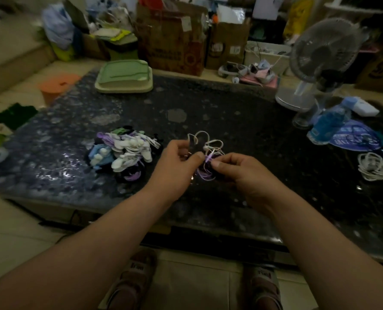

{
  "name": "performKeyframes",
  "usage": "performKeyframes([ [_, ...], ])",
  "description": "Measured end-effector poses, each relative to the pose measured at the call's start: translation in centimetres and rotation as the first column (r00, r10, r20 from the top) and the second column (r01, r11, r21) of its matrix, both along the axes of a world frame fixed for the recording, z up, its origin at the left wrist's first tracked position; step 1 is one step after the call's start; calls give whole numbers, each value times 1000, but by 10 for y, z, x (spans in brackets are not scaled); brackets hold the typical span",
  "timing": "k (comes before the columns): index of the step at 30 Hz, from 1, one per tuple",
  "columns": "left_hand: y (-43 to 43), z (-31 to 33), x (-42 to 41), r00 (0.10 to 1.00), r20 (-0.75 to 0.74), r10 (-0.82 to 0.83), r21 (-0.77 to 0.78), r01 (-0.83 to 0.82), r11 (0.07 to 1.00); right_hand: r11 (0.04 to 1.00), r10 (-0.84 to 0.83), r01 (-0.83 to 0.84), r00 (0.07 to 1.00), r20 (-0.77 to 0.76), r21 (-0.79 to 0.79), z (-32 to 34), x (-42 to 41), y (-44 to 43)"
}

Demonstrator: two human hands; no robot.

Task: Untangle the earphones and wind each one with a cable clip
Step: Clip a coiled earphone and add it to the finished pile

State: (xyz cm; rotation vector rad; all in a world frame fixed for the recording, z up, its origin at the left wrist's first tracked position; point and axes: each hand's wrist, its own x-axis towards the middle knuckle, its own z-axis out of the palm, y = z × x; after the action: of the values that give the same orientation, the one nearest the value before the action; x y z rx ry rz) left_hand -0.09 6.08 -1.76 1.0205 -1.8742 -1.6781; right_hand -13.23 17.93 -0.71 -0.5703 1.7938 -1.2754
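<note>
A tangle of white and purple earphone cables (208, 151) hangs between my two hands above the dark stone table (208, 104). My left hand (177, 164) pinches the cables on the left side. From the right, my right hand (237, 168) pinches a strand at the knot with thumb and fingertips. White loops rise above my fingers and purple loops dangle below them. Left of my hands a heap of earphones and cable clips (124, 151) in white, blue, purple and black lies on the table. A wound white earphone (373, 166) lies at the far right.
A desk fan (320, 61) stands at the back right, with blue bags (333, 126) in front of it. A green lidded box (124, 76) sits at the table's far edge. Cardboard boxes and clutter line the back. An orange stool (58, 85) stands left of the table.
</note>
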Motion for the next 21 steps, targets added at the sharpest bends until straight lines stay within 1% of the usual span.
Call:
performKeyframes([
  [2, -17, -1, 18, 979, 1, 202, -76, -201, 977, 999, -39, 39, 999, 1, -6, -7, 15, -24],
  [4, -37, 0, 39, 931, -52, 360, -56, -363, 930, 998, -48, 49, 998, 31, -29, -7, 34, -52],
  [6, -59, 3, 59, 889, -103, 446, -11, -450, 893, 998, -34, 35, 999, 19, -48, -7, 51, -84],
  [8, -78, 8, 73, 839, -152, 523, 42, -523, 851, 996, -24, 20, 998, -53, -87, -6, 64, -120],
  [10, -93, 11, 81, 776, -191, 602, 127, -588, 799, 992, -35, 18, 991, -132, -129, -1, 75, -155],
  [12, -106, 9, 84, 732, -201, 651, 196, -621, 759, 992, -20, -7, 979, -205, -129, 7, 83, -186],
  [13, -110, 8, 85, 724, -196, 661, 211, -627, 750, 995, 2, -27, 970, -244, -99, 9, 85, -198],
  [14, -114, 7, 87, 726, -188, 662, 221, -625, 749, 998, 36, -52, 952, -304, -46, 8, 88, -209],
  [15, -116, 5, 87, 739, -173, 651, 227, -613, 757, 997, 80, -70, 918, -388, 41, 4, 90, -216],
  [16, -117, 5, 88, 757, -156, 634, 239, -594, 768, 990, 120, -68, 872, -475, 125, -1, 92, -220],
  [17, -118, 4, 88, 774, -137, 618, 257, -575, 777, 984, 133, -42, 828, -545, 176, -7, 95, -221],
  [18, -119, 3, 88, 789, -130, 601, 278, -553, 786, 984, 115, -14, 805, -583, 175, -12, 96, -219],
  [19, -120, 2, 87, 800, -133, 585, 298, -530, 794, 989, 88, -2, 802, -591, 145, -14, 96, -216],
  [21, -122, 0, 85, 815, -148, 560, 300, -502, 811, 999, 26, 4, 837, -547, 54, -13, 93, -205],
])
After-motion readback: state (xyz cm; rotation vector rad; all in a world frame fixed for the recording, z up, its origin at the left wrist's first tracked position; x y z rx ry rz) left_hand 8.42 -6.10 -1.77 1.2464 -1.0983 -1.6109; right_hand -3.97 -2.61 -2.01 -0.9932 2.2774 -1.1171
